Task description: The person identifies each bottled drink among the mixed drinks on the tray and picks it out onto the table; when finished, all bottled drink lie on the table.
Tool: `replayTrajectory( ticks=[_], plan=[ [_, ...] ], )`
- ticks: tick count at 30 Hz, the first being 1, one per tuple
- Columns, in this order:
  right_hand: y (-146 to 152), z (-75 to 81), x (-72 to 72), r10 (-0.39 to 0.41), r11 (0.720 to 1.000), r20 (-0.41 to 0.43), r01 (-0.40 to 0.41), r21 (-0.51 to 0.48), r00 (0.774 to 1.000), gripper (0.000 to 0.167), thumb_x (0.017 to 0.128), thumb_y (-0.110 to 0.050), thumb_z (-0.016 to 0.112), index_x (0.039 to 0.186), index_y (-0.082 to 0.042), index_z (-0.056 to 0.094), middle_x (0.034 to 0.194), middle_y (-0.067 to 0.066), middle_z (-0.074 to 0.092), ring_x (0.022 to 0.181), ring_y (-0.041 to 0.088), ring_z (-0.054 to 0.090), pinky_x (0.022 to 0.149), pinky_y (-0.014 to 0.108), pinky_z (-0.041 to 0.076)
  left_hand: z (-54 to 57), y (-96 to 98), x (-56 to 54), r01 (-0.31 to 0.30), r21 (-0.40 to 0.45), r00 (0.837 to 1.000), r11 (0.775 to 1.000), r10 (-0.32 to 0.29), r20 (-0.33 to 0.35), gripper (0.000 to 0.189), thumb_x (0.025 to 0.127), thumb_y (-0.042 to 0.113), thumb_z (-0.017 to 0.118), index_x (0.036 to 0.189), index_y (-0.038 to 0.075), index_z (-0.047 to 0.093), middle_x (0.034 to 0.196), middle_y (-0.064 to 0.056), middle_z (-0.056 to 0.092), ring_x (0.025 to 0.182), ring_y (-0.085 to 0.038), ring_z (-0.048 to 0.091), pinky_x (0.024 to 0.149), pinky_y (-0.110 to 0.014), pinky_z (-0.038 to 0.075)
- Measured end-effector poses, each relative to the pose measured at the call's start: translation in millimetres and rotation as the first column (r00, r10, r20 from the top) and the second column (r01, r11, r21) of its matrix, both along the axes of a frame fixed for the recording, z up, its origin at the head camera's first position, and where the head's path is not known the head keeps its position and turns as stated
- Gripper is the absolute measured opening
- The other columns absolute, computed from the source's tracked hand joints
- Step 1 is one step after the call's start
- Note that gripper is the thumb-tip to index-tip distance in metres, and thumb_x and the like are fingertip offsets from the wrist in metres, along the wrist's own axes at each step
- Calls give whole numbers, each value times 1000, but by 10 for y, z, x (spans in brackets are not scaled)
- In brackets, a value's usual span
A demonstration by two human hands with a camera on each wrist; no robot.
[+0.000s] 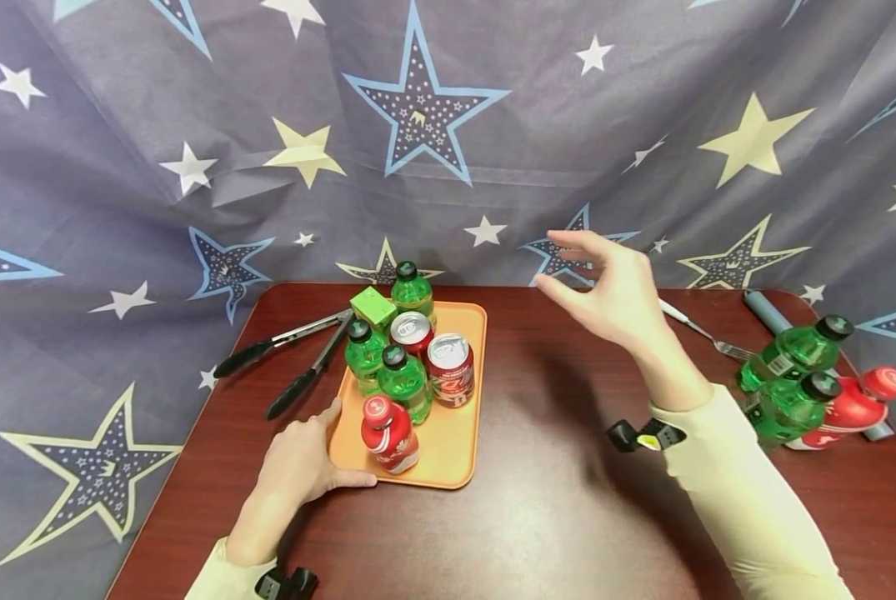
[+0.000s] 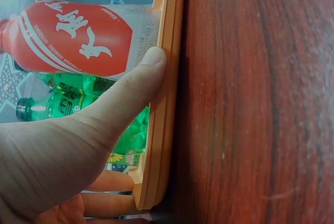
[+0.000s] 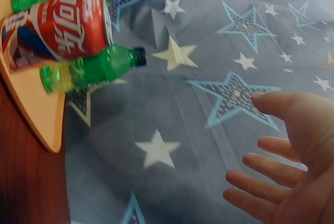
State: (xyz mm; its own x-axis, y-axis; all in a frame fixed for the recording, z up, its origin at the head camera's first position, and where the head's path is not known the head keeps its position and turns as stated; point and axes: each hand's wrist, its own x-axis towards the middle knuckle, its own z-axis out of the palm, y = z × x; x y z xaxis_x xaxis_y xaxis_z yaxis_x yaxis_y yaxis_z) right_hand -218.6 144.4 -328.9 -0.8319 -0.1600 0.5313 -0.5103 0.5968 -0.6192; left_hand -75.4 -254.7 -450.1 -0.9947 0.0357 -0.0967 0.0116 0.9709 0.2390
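My left hand (image 1: 301,458) grips the near left corner of an orange tray (image 1: 448,458), thumb along the near rim and fingers at the left side. Just inside that corner stands a red bottle (image 1: 391,435), upright close to the thumb. Behind it on the tray are green bottles (image 1: 405,385), two red soda cans (image 1: 451,371) and a small green box (image 1: 373,307). My right hand (image 1: 618,287) is raised over the table to the right of the tray, fingers apart, holding nothing. In the right wrist view a can (image 3: 57,31) appears beyond the spread fingers.
Black-handled tongs (image 1: 297,379) lie spread left of the tray. At the right of the table are two green bottles (image 1: 796,354), another red bottle (image 1: 856,408), a fork (image 1: 706,333) and a grey-handled utensil (image 1: 767,312). A star-patterned cloth (image 1: 493,192) hangs behind the table.
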Motion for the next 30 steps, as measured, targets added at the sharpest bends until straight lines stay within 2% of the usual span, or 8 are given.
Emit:
replayTrajectory(
  ticks=[3,5,10,15,24,30],
  plan=[
    [-148,-35,-66,40,999,9,-40,8,999,53,85,-30,91,134,-20,75,125,3,80,108,22,80,95,42,62,8,3,4,3,1,1000,1000,-3,1,132,56,73,94,154,-4,51,122,-34,72,100,-48,73,86,-60,59],
    [-244,-60,-110,71,997,21,-71,5,997,53,85,-31,90,135,-21,74,129,1,79,110,21,79,91,43,63,10,5,4,3,1,1000,1000,-3,4,132,57,73,94,154,-4,50,122,-35,72,100,-48,73,86,-60,59],
    [-482,-143,-218,157,986,69,-154,-58,985,53,87,-28,89,136,-16,72,135,4,76,115,25,78,87,45,65,11,7,3,-2,1,1000,1000,2,8,132,56,73,95,154,-4,51,122,-34,72,101,-48,73,86,-60,59],
    [-702,-258,-293,226,970,143,-210,-118,964,57,89,-27,88,140,-13,69,141,7,72,121,28,76,97,44,62,13,7,4,-8,4,1000,1000,8,6,131,56,73,95,153,-3,52,121,-34,72,99,-48,73,86,-61,59],
    [-1052,-439,-466,289,957,241,-279,-76,926,57,91,-32,85,143,-15,68,144,7,70,120,31,75,99,46,62,5,-5,8,-14,4,1000,1000,14,13,132,55,74,94,153,-3,52,122,-34,72,101,-49,73,86,-61,59],
    [-1196,-506,-550,308,949,297,-314,-30,904,59,92,-33,83,145,-13,65,147,9,68,122,35,74,105,46,58,21,4,4,-17,3,1000,1000,17,19,133,55,75,94,154,-3,51,124,-34,71,102,-49,72,87,-61,59]
  ],
)
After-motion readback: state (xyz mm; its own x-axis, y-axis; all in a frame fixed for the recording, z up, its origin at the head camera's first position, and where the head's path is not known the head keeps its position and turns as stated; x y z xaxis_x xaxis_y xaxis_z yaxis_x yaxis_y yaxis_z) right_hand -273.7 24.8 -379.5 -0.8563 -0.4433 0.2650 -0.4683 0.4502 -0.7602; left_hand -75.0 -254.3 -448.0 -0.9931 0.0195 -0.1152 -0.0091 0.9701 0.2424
